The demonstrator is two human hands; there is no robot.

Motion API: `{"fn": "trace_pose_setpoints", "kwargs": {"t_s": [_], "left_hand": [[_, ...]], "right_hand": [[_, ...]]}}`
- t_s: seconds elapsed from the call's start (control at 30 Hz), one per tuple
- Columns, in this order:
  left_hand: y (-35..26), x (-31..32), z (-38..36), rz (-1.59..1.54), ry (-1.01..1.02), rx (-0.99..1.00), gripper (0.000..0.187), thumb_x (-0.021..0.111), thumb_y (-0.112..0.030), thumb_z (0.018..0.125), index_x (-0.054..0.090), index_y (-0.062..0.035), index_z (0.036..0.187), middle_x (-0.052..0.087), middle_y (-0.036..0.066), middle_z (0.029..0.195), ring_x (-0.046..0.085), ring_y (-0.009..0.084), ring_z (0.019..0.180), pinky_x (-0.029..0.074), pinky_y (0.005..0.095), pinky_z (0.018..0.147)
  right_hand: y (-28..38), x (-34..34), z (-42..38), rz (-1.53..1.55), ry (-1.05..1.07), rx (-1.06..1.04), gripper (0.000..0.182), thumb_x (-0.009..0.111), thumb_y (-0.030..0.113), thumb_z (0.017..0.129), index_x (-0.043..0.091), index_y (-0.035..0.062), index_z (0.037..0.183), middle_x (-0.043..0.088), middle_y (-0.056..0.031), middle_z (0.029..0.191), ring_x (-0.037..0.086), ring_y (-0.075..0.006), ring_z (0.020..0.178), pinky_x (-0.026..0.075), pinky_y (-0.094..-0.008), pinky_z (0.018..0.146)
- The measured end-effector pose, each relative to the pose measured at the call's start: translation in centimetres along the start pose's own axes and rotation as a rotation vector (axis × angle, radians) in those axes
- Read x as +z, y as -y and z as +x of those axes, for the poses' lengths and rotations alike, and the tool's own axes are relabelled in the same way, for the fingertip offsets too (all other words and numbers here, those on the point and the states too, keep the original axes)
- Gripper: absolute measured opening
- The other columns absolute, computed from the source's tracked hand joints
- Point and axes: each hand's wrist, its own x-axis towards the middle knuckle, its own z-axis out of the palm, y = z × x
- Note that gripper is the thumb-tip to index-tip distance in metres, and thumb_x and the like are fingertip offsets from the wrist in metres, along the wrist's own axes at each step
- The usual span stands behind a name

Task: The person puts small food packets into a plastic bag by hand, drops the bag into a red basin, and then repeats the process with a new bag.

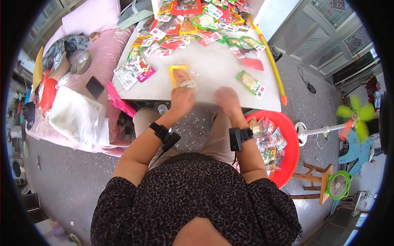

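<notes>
At the table's near edge, the curled fingers of my left hand (pixel 183 99) pinch the lower end of a yellow-bordered snack packet (pixel 180 75) with brownish food showing through its window. A bit of clear plastic shows by those fingertips. My right hand (pixel 227 99) is smeared by motion over the same edge, a short way to the right, and its fingers do not show clearly. Beyond it to the right lies a green snack packet (pixel 250 83) with pale contents. Black bands with small devices circle both wrists.
Mixed snack packets (pixel 193 25) are heaped at the far end of the white table (pixel 205 61). Flat printed packs (pixel 130 75) lie at its left edge, a yellow pole (pixel 271 61) along its right. A red basin (pixel 290 151) of packets stands right, near a green-bladed fan (pixel 356 115).
</notes>
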Motion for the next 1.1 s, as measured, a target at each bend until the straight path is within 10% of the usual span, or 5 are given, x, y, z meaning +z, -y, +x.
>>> {"fn": "trace_pose_setpoints", "kwargs": {"t_s": [0.1, 0.2, 0.47, 1.1], "left_hand": [[0.9, 1.0, 0.1, -0.170, 0.036, -0.034, 0.010, 0.048, -0.007, 0.070, 0.051, -0.0010, 0.077, 0.052, 0.014, 0.072, 0.049, 0.0311, 0.074, 0.039, 0.0379, 0.065], [0.8, 1.2, 0.4, -0.320, 0.082, -0.001, 0.010, 0.046, -0.008, 0.072, 0.050, 0.0003, 0.077, 0.052, 0.016, 0.074, 0.049, 0.0314, 0.074, 0.039, 0.0375, 0.065], [0.6, 1.4, 0.4, -0.236, 0.119, -0.020, 0.009, 0.047, -0.010, 0.072, 0.050, -0.0012, 0.073, 0.051, 0.016, 0.072, 0.049, 0.0323, 0.073, 0.039, 0.0385, 0.064], [8.2, -5.1, 5.4, 0.000, 0.093, -0.149, 0.025, 0.054, -0.019, 0.071, 0.053, -0.0044, 0.091, 0.053, 0.012, 0.093, 0.049, 0.0282, 0.089, 0.038, 0.0361, 0.078]], "right_hand": [[2.6, -5.0, 2.5, -0.410, -0.338, -0.333, 0.017, 0.050, 0.009, 0.073, 0.051, 0.0024, 0.088, 0.053, -0.0049, 0.080, 0.051, -0.0141, 0.071, 0.041, -0.0267, 0.060], [3.8, -11.4, 5.6, -0.943, -0.635, -0.729, 0.033, 0.051, 0.013, 0.071, 0.049, -0.0048, 0.099, 0.053, -0.0188, 0.095, 0.051, -0.0286, 0.091, 0.038, -0.0328, 0.081], [4.8, -10.7, 4.9, -1.726, -0.468, -0.339, 0.037, 0.057, 0.032, 0.063, 0.051, 0.0059, 0.089, 0.054, -0.0114, 0.091, 0.049, -0.0273, 0.090, 0.039, -0.0440, 0.072], [-0.8, -5.7, 3.9, -1.679, -0.503, -0.711, 0.040, 0.053, 0.024, 0.069, 0.047, 0.0052, 0.103, 0.042, -0.0124, 0.114, 0.034, -0.0288, 0.111, 0.023, -0.0489, 0.087]]}}
